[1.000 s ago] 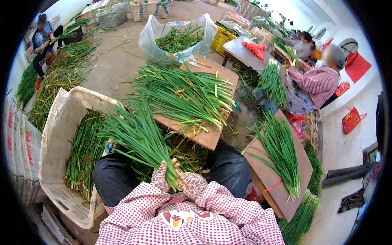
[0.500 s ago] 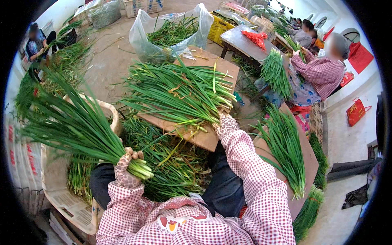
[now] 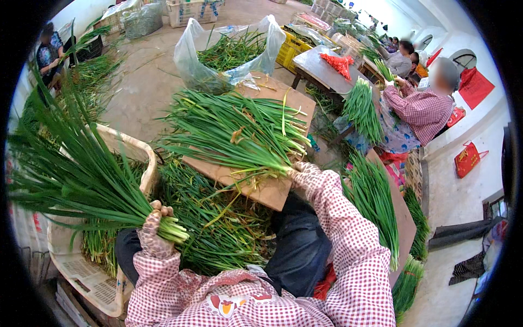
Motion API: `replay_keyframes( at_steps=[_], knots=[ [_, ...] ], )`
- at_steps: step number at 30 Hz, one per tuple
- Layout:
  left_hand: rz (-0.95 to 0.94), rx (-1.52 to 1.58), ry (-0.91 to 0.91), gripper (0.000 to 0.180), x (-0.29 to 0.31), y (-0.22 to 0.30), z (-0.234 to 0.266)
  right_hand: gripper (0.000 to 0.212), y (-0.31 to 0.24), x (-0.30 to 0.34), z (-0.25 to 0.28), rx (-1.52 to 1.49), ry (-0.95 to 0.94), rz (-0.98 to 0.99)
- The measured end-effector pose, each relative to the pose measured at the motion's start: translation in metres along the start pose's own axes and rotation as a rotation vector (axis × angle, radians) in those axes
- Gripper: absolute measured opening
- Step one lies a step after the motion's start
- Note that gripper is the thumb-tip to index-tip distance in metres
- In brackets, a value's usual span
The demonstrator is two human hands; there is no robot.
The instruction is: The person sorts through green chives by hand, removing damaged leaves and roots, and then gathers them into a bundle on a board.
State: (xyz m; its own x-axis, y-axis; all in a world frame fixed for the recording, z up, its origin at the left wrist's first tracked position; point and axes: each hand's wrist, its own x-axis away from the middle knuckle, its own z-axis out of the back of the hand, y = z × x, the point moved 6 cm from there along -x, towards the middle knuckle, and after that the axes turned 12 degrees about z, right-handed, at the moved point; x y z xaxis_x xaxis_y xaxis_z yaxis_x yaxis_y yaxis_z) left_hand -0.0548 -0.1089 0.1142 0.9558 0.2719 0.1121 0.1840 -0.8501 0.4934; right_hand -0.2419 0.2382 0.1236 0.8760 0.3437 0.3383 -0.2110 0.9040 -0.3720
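Observation:
My left hand (image 3: 154,228), in a spotted glove, is closed round a thick bunch of garlic chives (image 3: 95,182). Their pale stem ends stick out to the right of my fist, and the green leaves fan up and to the left. A loose pile of garlic chives (image 3: 229,128) lies on a brown board (image 3: 267,191) before me. At its near right edge, my gloved right hand (image 3: 306,173) is closed on the pale ends of some stalks; the sleeve and glove partly hide its fingers.
A cream plastic crate (image 3: 81,272) stands at my left, with leaf scraps (image 3: 218,234) between my legs. Another board (image 3: 406,218) at the right bears laid-out chives (image 3: 376,199). Beyond are a clear plastic bag (image 3: 188,54) of leaves, a table (image 3: 321,62) and seated co-workers (image 3: 422,106).
My left hand has moved slightly left and down with its bunch, whose leaves swing left. The right hand stays at the pile's stem ends, its forearm turned a little. The view has shifted slightly.

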Motion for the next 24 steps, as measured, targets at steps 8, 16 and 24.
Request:
replay_keyframes(
  at_steps=[8, 16, 24],
  knots=[
    [0.42, 0.254, -0.127, 0.042, 0.0, -0.06, -0.039, 0.031, 0.034, -0.018, -0.02, -0.083, 0.09, -0.023],
    [0.595, -0.128, -0.064, 0.055, -0.029, -0.118, -0.052, 0.03, -0.002, 0.033, -0.049, -1.023, 0.008, 0.048],
    [0.889, -0.346, 0.06, 0.023, -0.073, -0.152, -0.022, 0.037, -0.031, 0.057, -0.093, -1.131, -0.306, 0.105]
  ],
)
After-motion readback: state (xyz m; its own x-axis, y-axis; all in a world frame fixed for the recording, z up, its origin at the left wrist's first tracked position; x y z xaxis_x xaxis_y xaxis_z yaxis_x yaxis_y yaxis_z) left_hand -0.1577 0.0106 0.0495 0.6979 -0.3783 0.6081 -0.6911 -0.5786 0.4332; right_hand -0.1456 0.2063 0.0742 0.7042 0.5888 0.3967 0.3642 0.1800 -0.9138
